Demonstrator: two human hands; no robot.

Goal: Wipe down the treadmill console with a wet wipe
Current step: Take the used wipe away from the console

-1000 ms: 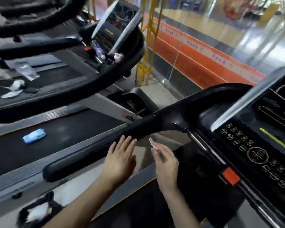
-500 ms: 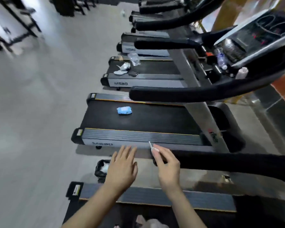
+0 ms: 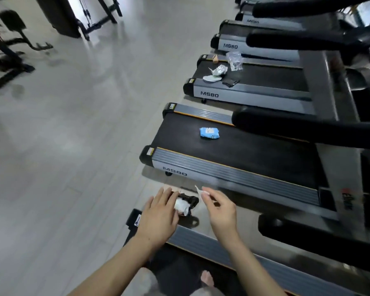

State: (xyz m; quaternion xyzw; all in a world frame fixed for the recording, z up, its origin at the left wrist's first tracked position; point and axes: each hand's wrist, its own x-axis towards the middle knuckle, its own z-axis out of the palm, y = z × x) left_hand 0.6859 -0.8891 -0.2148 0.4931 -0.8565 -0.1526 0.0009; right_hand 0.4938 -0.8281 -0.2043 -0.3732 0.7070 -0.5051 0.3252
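Observation:
My right hand (image 3: 219, 210) pinches a small white scrap (image 3: 198, 190), perhaps a bit of wipe or its wrapper, between thumb and fingertips. Beside it my left hand (image 3: 158, 216) is flat with fingers apart and holds nothing. Both hover over a small black bin bag (image 3: 188, 202) on the floor with crumpled white wipes (image 3: 181, 205) inside. A blue wet-wipe pack (image 3: 209, 133) lies on the belt of the neighbouring treadmill (image 3: 233, 165). No console is in view.
Several MS80 treadmills stand in a row to the right, their black handrails (image 3: 297, 127) reaching across. Crumpled wrappers and a plastic bag (image 3: 234, 59) lie on a farther belt. Grey tiled floor (image 3: 73, 135) spreads left, with gym machines (image 3: 6, 52) at the back left.
My view has swung from the console down and left to the floor and treadmill decks. Both hands have dropped toward the bin bag, the right still pinching the white scrap.

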